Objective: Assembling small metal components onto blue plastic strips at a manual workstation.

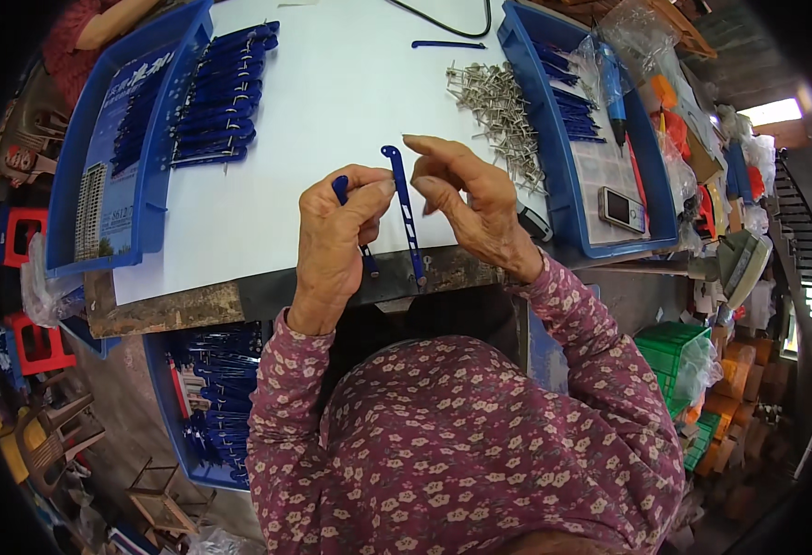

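Observation:
My left hand pinches a long, narrow blue slotted strip between thumb and finger near its upper end. The strip hangs upright, its rounded head with a small hole at the top. A second blue strip runs through the same hand, mostly hidden by the fingers. Just right of the held strip, my right hand has its fingers apart, with nothing visible in them. Beyond it on the white tabletop lies a heap of small metal pins. One loose blue strip lies farther back.
Stacked blue strips lie at left beside a blue tray. At right, another blue tray holds strips, a blue-black tool and a phone-like device. A bin of strips stands below the table. Another person's arm shows far left.

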A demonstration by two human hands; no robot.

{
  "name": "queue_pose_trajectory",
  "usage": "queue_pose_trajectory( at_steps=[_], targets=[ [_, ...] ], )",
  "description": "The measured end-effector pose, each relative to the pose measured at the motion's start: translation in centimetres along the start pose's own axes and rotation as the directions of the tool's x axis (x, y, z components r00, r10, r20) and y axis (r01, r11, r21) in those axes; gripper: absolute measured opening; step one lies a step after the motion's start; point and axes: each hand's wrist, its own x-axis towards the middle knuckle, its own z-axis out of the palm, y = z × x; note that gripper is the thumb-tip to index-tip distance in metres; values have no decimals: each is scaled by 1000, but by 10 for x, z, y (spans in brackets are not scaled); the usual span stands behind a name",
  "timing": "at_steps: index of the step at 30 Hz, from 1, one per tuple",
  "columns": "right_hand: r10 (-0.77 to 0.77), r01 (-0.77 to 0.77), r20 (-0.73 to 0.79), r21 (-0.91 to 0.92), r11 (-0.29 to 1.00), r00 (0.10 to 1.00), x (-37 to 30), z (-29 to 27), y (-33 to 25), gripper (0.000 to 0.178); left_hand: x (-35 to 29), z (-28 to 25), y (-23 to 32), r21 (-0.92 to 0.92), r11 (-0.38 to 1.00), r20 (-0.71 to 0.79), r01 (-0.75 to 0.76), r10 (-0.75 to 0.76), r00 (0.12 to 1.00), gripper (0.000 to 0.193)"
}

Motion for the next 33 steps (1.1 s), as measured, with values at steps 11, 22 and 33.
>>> queue_pose_trajectory(
  at_steps=[11, 22, 33],
  targets=[
    [-512, 528, 158, -402, 748, 845, 6, -5, 9, 42, -3, 2, 3, -20, 999, 49, 35, -34, 998, 7],
    [-539, 590, 242, -380, 712, 807, 12, -13, 8, 35, -5, 10, 11, 364, 885, 111, -289, 266, 957, 7],
    [144, -171, 147, 192, 967, 979, 18, -5, -3, 21, 7, 5, 15, 796, 206, 425, -569, 478, 768, 6]
  ],
)
